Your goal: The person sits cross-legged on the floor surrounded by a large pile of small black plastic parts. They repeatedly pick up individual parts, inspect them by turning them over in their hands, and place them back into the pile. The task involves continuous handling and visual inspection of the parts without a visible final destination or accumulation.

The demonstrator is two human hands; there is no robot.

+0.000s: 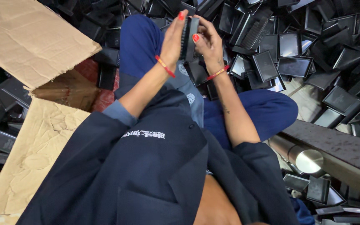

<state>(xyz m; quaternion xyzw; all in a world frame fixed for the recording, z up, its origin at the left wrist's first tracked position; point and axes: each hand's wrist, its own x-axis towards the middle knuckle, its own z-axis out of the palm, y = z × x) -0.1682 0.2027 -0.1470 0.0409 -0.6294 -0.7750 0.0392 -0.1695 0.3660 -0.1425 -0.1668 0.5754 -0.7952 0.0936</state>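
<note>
Hands meet over a seated person's lap: the left hand [173,39], palm flat and fingers straight up, presses against one face of a stack of black parts [188,36], while the right hand [208,43] closes on the other face, its thumb laid across the near edge. Between them the stack stands upright on edge, clamped from both sides and raised above the knees, well clear of the floor. Both hands have red-painted nails, and each wrist carries a red thread band [164,66]. Rolled-back sleeves of a dark jacket [155,166] leave the forearms bare; blue trousers [140,43] cover the crossed legs beneath.

Around the legs, a heap of black trays [296,54] spreads across the top and right of the view, small rectangular pieces lying at every angle, some face up, some tipped on edge. More of them lie at the far left and lower right. An open cardboard box [30,37] sits to the person's left, one flap folded out towards the heap and another lying flat beside the jacket. At right, a metal pipe [307,160] with a shiny round end runs under a dark slab [334,143].
</note>
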